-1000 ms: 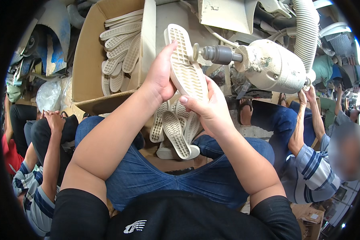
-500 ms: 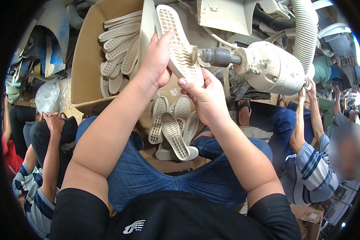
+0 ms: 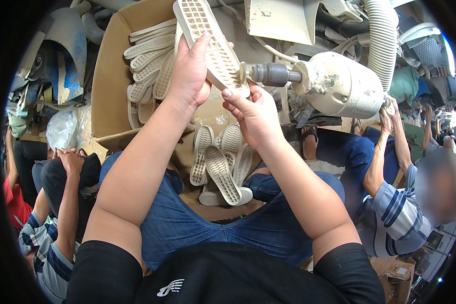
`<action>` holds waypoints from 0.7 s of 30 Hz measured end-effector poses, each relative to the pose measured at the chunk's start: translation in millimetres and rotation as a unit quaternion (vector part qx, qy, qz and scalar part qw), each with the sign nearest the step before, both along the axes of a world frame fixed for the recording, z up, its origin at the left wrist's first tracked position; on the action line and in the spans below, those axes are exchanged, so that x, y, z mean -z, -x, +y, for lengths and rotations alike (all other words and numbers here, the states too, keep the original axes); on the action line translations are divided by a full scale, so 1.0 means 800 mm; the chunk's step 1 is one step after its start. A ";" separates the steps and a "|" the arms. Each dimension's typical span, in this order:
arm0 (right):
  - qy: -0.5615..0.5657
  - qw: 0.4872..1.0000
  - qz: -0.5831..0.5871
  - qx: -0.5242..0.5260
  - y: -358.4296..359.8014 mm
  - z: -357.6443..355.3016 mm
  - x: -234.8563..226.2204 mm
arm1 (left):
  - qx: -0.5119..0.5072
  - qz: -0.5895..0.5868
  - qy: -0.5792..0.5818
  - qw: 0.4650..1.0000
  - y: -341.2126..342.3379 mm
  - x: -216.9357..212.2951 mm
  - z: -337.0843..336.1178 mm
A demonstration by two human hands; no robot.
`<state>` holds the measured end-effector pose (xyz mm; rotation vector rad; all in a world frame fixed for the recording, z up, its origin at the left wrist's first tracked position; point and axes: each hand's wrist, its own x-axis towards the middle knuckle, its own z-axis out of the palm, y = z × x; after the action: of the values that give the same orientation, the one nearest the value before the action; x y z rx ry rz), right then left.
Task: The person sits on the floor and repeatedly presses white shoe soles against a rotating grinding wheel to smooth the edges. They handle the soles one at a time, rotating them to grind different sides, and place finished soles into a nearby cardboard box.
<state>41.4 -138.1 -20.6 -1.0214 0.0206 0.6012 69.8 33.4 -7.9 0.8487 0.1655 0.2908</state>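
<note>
A cream shoe sole (image 3: 219, 49), its gridded side facing up, slants between my two hands. My left hand (image 3: 190, 73) is closed around its left edge near the middle, thumb on the grid. At the lower end, my right hand (image 3: 256, 114) pinches the sole between thumb and fingers. A small round grinding wheel (image 3: 243, 73) on a grey spindle (image 3: 271, 74) meets the sole's right edge just above my right hand; whether they touch is hard to tell. The spindle comes out of a dusty cream motor (image 3: 339, 83) on the right.
Several soles (image 3: 149, 63) stand stacked in a cardboard box (image 3: 105, 76) at the left. More soles (image 3: 220, 169) lie heaped between my knees. A ribbed hose (image 3: 381, 40) hangs behind the motor. At the right a person in a striped shirt (image 3: 395, 218) works; another person's hands (image 3: 68, 159) rest at the left.
Both hands have shifted the sole up and to the left past the wheel. The wheel now lies closer to the sole's lower end.
</note>
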 end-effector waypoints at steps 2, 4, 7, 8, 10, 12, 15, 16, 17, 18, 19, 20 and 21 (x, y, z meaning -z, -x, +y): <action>-0.016 1.000 0.010 0.007 -0.002 0.001 -0.001 | -0.012 -0.002 -0.009 1.000 -0.001 0.000 -0.001; -0.019 1.000 0.016 0.007 -0.004 0.001 -0.002 | -0.022 -0.003 -0.016 1.000 -0.002 -0.002 -0.002; -0.042 0.999 0.021 0.008 -0.010 0.003 0.001 | -0.045 -0.029 -0.031 0.998 -0.002 -0.005 -0.002; -0.048 0.999 0.023 0.011 -0.012 0.003 0.004 | -0.052 -0.031 -0.036 0.997 -0.001 -0.006 -0.003; -0.067 0.997 0.029 0.006 -0.013 0.002 0.009 | -0.068 -0.035 -0.043 0.996 0.003 -0.008 -0.007; -0.085 0.996 0.032 -0.001 -0.015 0.000 0.015 | -0.065 -0.034 -0.039 0.997 0.010 -0.012 -0.009; -0.114 0.993 0.032 -0.022 -0.016 -0.007 0.022 | -0.074 -0.037 -0.047 0.995 0.026 -0.017 -0.015; -0.123 0.991 0.034 -0.028 -0.017 -0.009 0.024 | -0.078 -0.038 -0.052 0.995 0.032 -0.018 -0.018; -0.132 0.990 0.035 -0.033 -0.017 -0.012 0.026 | -0.075 -0.039 -0.050 0.995 0.039 -0.020 -0.018; -0.136 0.989 0.036 -0.037 -0.017 -0.015 0.028 | -0.087 -0.042 -0.074 0.993 0.046 -0.021 -0.022; -0.141 0.989 0.037 -0.040 -0.017 -0.018 0.030 | -0.098 -0.045 -0.097 0.989 0.053 -0.021 -0.026; -0.136 0.989 0.045 -0.036 -0.018 -0.021 0.031 | -0.110 -0.053 -0.123 0.985 0.060 -0.021 -0.030; -0.154 0.986 0.040 -0.046 -0.019 -0.024 0.033 | -0.100 -0.053 -0.130 0.985 0.067 -0.022 -0.029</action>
<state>56.9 -156.9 -46.6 -0.7014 -0.0479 0.7059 16.6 10.5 9.7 1.0754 0.1155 0.5541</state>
